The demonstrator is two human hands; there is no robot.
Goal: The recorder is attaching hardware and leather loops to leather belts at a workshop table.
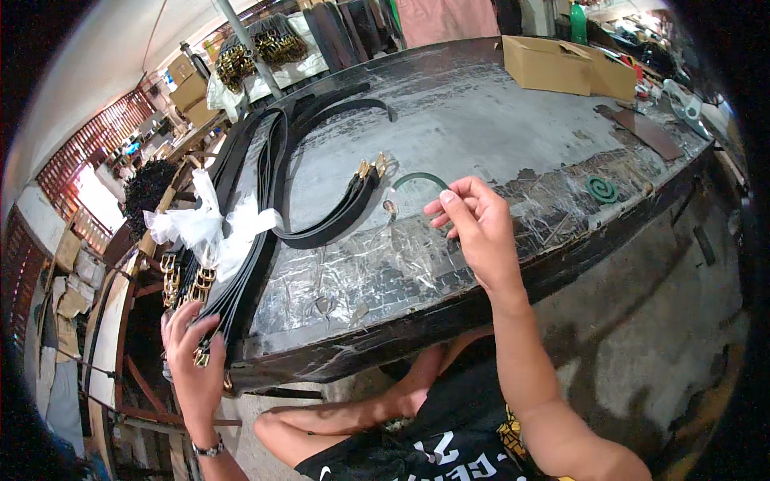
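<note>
My right hand (481, 228) is over the worktable, pinching a curved dark-green piece of mosquito coil (423, 176) between thumb and fingers. The far end of that piece curls down close to the tabletop. At the table's left corner, my left hand (192, 361) has its fingers apart and bent, beside hanging brass belt buckles (205, 280). Whether the fingertips touch the buckles, I cannot tell. Long black belts (269, 160) lie in a bundle along the left side, wrapped partway by white plastic (216, 224). Another looped end carries brass buckles (370, 168).
A green spiral mosquito coil (601, 190) lies near the right edge of the worktable (353, 276). Cardboard boxes (547, 68) stand at the back right, near a brown flat strip (648, 134). A metal pole (249, 48) rises behind the table. More buckled belts (277, 44) are piled beyond.
</note>
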